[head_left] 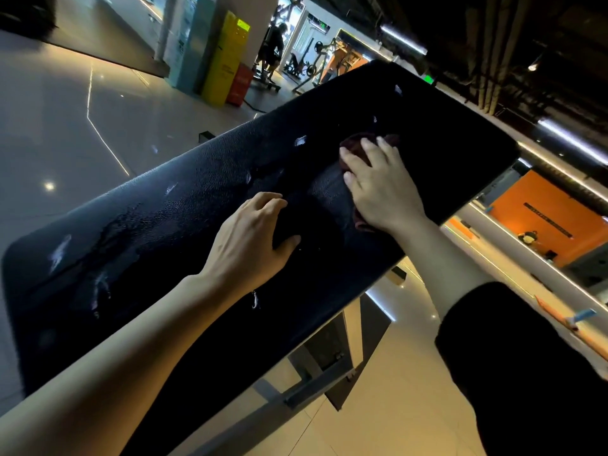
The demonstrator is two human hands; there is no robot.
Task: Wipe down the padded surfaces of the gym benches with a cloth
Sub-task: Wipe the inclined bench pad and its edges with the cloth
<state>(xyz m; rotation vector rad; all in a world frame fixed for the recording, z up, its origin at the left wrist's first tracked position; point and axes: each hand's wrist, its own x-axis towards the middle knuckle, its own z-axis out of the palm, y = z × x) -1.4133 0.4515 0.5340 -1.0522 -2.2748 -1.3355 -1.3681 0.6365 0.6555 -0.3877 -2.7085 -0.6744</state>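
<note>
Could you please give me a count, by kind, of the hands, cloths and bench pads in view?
Hands: 2, left hand and right hand
Cloths: 1, dark red cloth under the right hand
Bench pads: 1, black bench pad
Total: 4

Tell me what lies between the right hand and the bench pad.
In the head view, a dark red cloth lies under the right hand, pressed flat against the black bench pad.

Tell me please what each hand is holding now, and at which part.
The right hand presses a dark red cloth flat on the black bench pad, fingers over its middle. The left hand holds nothing; it rests on the pad.
</note>
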